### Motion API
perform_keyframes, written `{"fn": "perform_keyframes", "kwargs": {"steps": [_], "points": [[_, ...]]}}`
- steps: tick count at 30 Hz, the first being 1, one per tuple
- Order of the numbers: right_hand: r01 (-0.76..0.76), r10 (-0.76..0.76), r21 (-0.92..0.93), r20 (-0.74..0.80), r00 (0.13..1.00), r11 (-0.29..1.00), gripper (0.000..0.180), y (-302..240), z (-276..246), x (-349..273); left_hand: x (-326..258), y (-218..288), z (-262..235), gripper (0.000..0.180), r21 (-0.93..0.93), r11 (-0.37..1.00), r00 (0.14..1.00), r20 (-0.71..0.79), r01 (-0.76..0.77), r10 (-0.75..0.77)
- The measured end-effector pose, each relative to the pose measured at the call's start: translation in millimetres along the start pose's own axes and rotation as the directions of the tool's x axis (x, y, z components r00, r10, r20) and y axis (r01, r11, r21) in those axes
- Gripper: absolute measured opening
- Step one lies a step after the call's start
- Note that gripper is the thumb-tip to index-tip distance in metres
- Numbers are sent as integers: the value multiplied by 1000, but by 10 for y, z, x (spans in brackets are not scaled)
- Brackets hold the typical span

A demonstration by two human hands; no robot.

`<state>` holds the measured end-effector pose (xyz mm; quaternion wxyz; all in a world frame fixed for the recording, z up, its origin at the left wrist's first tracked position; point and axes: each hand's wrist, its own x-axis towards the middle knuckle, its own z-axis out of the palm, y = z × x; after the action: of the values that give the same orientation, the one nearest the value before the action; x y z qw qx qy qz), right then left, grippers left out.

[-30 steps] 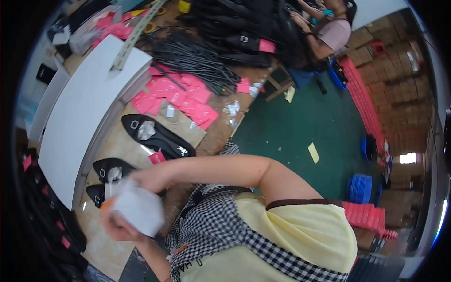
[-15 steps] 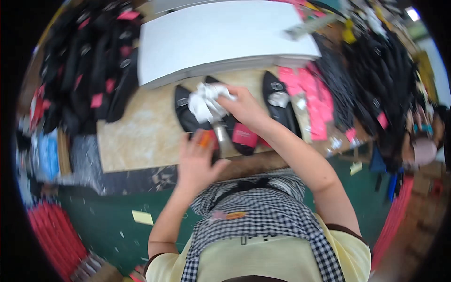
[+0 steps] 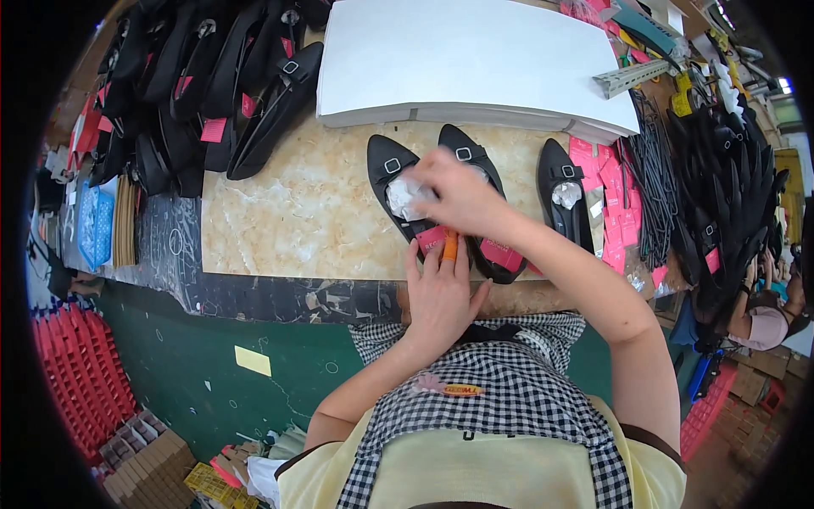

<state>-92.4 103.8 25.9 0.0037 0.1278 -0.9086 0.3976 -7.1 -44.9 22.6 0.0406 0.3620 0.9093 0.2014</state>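
Observation:
A black pointed flat shoe [image 3: 383, 153] with a square buckle lies on the marbled board in front of me. White crumpled paper [image 3: 402, 197] sits in its opening. My right hand [image 3: 465, 193], smeared by motion, is at that paper with its fingers bent; whether they grip it is unclear. The outstretched fingers of my left hand [image 3: 441, 293] rest on the heel end, over a pink card [image 3: 431, 238]; one finger wears an orange wrap. A matching shoe [image 3: 458, 138] lies just right, partly hidden by my right hand and forearm.
Another black shoe [image 3: 554, 161] with paper in it lies farther right, beside pink cards [image 3: 615, 199] and black cords [image 3: 657, 170]. White sheets [image 3: 475, 55] are stacked behind. Black shoes [image 3: 216, 81] crowd the left; more [image 3: 738, 178] are piled right. A person [image 3: 759, 322] is at far right.
The crumpled paper has gone from above the shoes, in my right hand, down into the left shoe's opening. My left hand has come onto that shoe's heel end. The view has shifted.

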Motion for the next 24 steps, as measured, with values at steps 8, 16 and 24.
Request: {"fn": "perform_keyframes", "kwargs": {"steps": [8, 16, 24], "points": [[-188, 165, -327, -96, 982, 926, 54, 210, 201, 197, 12, 92, 6, 69, 5, 1000, 1000, 6, -19, 19], [-227, 234, 59, -302, 924, 972, 52, -105, -165, -52, 82, -338, -283, 77, -431, 901, 878, -447, -47, -168], [-716, 410, -76, -776, 479, 694, 23, 971, -1668, -2139, 227, -535, -95, 56, -940, -150, 817, 339, 305, -466]]}}
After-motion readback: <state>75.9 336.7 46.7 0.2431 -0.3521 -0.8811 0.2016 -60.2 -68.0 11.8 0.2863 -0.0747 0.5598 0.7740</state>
